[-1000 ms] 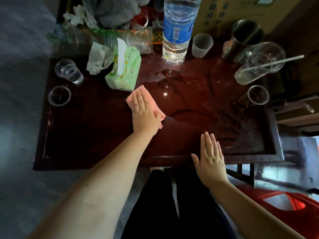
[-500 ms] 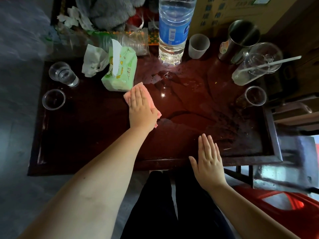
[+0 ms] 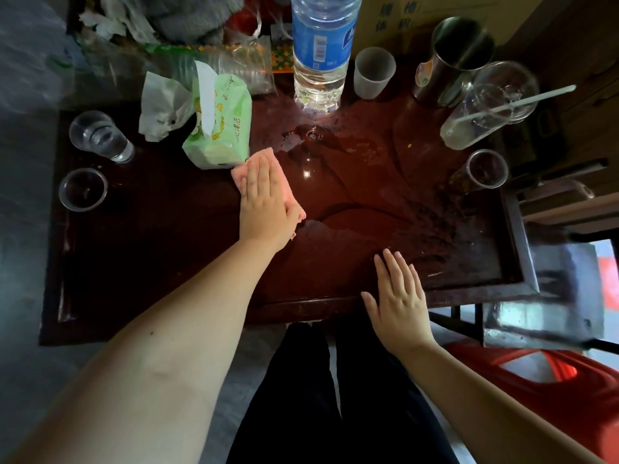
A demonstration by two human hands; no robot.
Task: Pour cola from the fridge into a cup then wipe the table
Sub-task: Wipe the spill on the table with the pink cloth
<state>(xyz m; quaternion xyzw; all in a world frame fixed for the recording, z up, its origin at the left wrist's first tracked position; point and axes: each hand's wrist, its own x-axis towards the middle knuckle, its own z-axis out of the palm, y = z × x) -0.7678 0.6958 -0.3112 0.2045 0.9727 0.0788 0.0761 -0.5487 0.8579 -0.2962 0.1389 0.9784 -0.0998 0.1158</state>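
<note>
A single wide-angle camera, worn on the head, looks steeply down from above the near edge of the table (image 3: 160, 256). It faces the far edge, close enough that the tabletop fills the upper frame.

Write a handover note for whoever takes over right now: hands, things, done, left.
Left hand: flat, pressing the pink cloth onto the table, beside the tissue pack.
Right hand: flat on the table's near edge, holding nothing.
Done: cloth sits at the left edge of the puddle; no cola bottle in view.
Left: wipe the puddle, which spreads from the cloth toward the water bottle.
</note>
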